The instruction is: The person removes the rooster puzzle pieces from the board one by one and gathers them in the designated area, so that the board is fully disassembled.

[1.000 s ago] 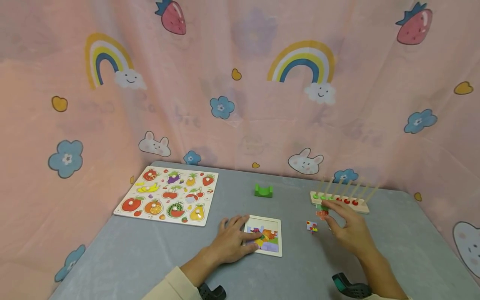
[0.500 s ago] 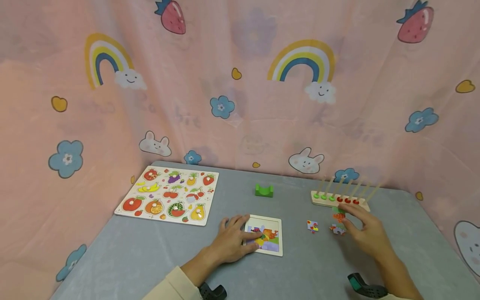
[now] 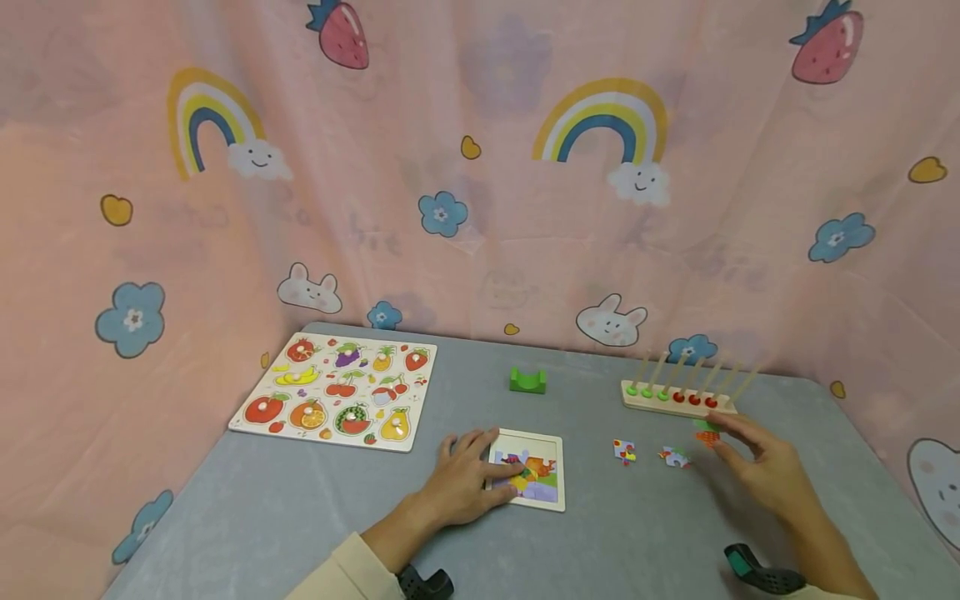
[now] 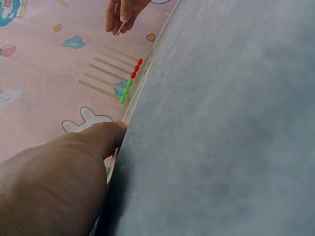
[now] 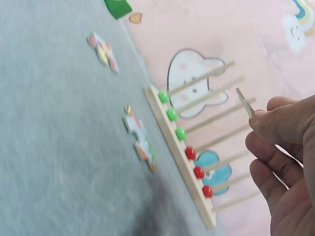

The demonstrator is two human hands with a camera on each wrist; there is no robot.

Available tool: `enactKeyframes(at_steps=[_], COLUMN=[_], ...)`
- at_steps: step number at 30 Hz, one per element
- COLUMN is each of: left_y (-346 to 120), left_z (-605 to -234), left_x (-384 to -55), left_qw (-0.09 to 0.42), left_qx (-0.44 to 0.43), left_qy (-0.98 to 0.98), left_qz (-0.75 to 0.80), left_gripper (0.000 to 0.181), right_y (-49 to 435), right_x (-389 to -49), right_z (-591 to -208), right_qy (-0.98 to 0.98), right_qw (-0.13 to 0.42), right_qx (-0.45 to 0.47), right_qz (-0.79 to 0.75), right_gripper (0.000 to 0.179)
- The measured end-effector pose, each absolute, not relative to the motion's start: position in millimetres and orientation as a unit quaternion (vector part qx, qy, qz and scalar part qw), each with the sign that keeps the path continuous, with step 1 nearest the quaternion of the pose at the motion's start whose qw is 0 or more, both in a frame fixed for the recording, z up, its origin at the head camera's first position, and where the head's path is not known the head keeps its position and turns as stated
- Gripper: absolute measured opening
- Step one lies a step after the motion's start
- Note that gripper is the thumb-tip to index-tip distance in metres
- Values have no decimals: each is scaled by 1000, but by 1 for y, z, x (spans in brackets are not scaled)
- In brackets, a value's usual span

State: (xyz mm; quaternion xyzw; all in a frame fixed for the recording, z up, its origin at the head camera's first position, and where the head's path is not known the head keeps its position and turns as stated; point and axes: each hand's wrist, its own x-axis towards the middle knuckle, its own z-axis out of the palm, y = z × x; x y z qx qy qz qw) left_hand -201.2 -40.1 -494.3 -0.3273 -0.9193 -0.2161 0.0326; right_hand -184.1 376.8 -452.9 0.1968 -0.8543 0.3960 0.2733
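A small framed jigsaw puzzle (image 3: pixel 551 493) lies on the table, partly filled, with its upper part bare. My left hand (image 3: pixel 467 482) rests across its left side, fingers spread and touching the picture. My right hand (image 3: pixel 765 467) pinches an orange-and-green puzzle piece (image 3: pixel 706 433) between thumb and fingertips, held up over the table; the right wrist view shows this piece (image 5: pixel 244 103) edge-on. Two loose puzzle pieces lie between the hands: a multicoloured one (image 3: pixel 624 452) and, nearer my right hand, a white-and-red one (image 3: pixel 674 457).
A wooden peg rack (image 3: pixel 678 404) with green and red beads stands behind my right hand, its thin rods upright. At the back middle sits a green notched block (image 3: pixel 528 381). A large fruit peg board (image 3: pixel 330 387) lies at the left. A pink printed curtain (image 3: pixel 480 250) hangs behind the table.
My right hand has moved to the right with the pinched piece, away from the loose pieces, uncovering the white-and-red one. My left hand has stayed on the framed puzzle.
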Motion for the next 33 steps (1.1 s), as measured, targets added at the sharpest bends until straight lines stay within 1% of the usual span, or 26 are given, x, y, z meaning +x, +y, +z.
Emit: enactKeyframes(at_steps=[5, 8, 11, 17, 23, 33], left_y=[-40, -40, -40, -41, -41, -40], left_z=[-495, -495, -495, -495, -495, -496], left_x=[-201, -201, -200, -200, -201, -202], left_qw=[27, 23, 22, 27, 20, 26], left_qx=[-325, -324, -323, -321, -322, -324], left_qy=[-921, -921, -921, -923, -922, -921], left_qz=[-215, -216, -216, -213, -213, -212], left_gripper=[37, 37, 37, 37, 37, 37], right_y=[389, 396, 402, 413, 423, 422], right_x=[-183, -181, -181, -181, -180, -178], right_z=[-460, -464, -467, -473, -482, -492], right_qy=[-860, -877, -891, -916, -944, -950], right_qw=[262, 246, 229, 191, 149, 131], right_qx=[173, 148, 126, 80, 35, 28], right_qz=[403, 386, 371, 343, 292, 281], right_gripper=[39, 35, 34, 35, 39, 41])
